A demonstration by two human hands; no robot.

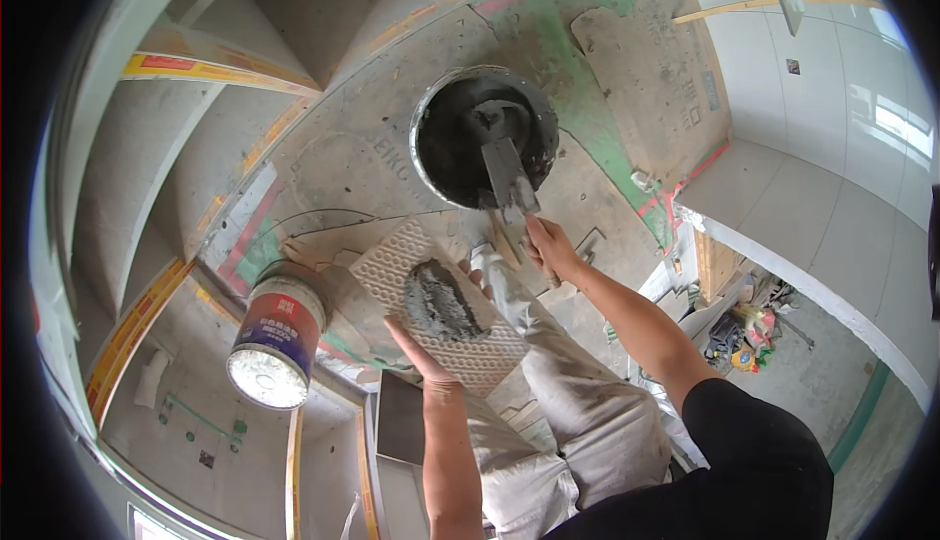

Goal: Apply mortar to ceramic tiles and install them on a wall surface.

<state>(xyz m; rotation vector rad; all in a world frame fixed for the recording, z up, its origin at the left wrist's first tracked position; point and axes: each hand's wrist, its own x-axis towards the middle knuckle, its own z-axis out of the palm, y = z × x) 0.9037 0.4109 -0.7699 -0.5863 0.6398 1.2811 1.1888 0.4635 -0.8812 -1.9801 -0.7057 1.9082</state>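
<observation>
My left hand (pixel 428 362) supports a pale tile (pixel 403 246), its dimpled back facing up. The thumb lies along one edge and fingertips show at the opposite one; the palm is hidden. A mound of grey mortar (pixel 441 303) sits on the middle of the tile. In my right hand (pixel 554 246) is the handle of a trowel (pixel 504 170). Its mortar-smeared blade reaches over the near rim into a round bucket (pixel 419 153), which holds dark grey mortar (pixel 531 129).
A second bucket (pixel 277 329) with a coloured label and whitish lid stands to the left. Worn board sheets (pixel 636 70) and green strips cover the floor. At right is a tiled ledge (pixel 783 197), with bags and loose stuff (pixel 744 334) beneath it. Yellow-edged frames (pixel 147 315) line the left.
</observation>
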